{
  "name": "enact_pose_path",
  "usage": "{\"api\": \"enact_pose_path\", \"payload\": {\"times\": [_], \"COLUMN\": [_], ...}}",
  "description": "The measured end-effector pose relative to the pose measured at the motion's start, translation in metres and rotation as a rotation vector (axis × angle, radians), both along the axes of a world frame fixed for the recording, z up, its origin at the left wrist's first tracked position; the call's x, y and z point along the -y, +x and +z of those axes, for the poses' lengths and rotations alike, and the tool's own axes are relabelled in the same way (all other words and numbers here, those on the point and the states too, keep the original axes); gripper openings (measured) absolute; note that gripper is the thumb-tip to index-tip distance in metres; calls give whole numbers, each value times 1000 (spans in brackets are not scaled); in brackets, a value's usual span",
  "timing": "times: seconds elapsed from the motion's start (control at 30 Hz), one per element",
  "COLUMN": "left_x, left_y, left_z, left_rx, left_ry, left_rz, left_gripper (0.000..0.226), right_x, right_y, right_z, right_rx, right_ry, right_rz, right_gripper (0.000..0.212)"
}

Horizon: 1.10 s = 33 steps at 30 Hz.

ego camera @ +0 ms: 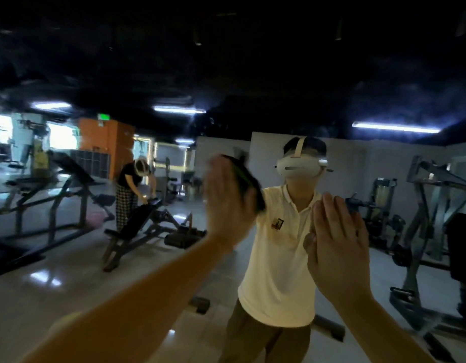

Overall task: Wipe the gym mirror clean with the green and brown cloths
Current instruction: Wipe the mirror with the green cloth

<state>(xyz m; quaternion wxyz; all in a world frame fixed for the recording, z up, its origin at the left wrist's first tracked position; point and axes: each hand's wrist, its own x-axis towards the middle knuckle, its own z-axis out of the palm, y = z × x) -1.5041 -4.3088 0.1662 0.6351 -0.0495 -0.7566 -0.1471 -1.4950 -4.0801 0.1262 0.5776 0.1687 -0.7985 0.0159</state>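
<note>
The wiping looked to be well under way rather than near its end. The mirror [226, 74] filled the whole view, and pale hazy smears showed on the glass toward its upper right and just above the middle, so a fair part seemed left to do (how clean the lower glass was could not be judged in that dim light). The left hand [226, 203] lay flat near the middle of the mirror, fingers straight and close together, pressing the green cloth [249, 180] against the glass. The cloth showed only as a dark strip with a green edge past the fingertips, and hand and cloth were both blurred. The right hand [336, 239] was pressed flat to the glass right of the middle and lower down, fingers straight and slightly parted. The brown cloth [353, 204] under it was nearly all hidden: only a dark scrap showed beyond the fingers, its colour impossible to tell. The mirror's own edges and corners were cut off from view.
</note>
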Motion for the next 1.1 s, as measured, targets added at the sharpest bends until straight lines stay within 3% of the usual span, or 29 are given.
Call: {"api": "enact_pose_path", "payload": {"times": [0.07,0.13,0.17,0.23,0.33,0.47,0.57,0.6,0.67,0.77,0.83,0.9,0.97,1.1], "left_x": [-41,-50,-45,-25,13,42,19,9,-14,-38,-32,-16,-2,46], "left_y": [4,-1,-1,-6,-7,-10,-15,-16,-15,-11,-14,-15,-13,-11], "left_z": [-20,-44,-46,-41,-26,-18,6,12,8,-13,-20,-12,0,25], "left_rx": [195,188,159,169,221,157,110,111,106,129,130,119,114,115], "left_ry": [-402,-845,-934,-830,-324,-207,356,422,218,-314,-625,-771,-744,-319], "left_rz": [-91,75,136,133,97,154,127,125,115,37,115,163,150,129], "left_gripper": [78,83,83,83,85,82,84,85,85,86,85,84,85,89], "right_x": [-1,-4,-7,-12,-14,-10,-10,-10,-11,-10,-9,-11,-14,-11], "right_y": [-1,-2,-3,-5,-7,-12,-9,-8,-6,-7,-9,-9,-6,4], "right_z": [1,1,2,3,1,-1,-1,0,0,1,2,4,6,17], "right_rx": [-19,-40,-48,-54,-75,-95,-109,-106,-73,-50,-46,-46,-20,0], "right_ry": [15,39,53,67,66,55,84,93,97,86,92,106,120,104], "right_rz": [25,43,48,42,26,5,-20,-21,-11,-1,16,7,-10,-17], "right_gripper": [64,66,67,72,71,71,70,70,70,71,69,67,69,57]}}
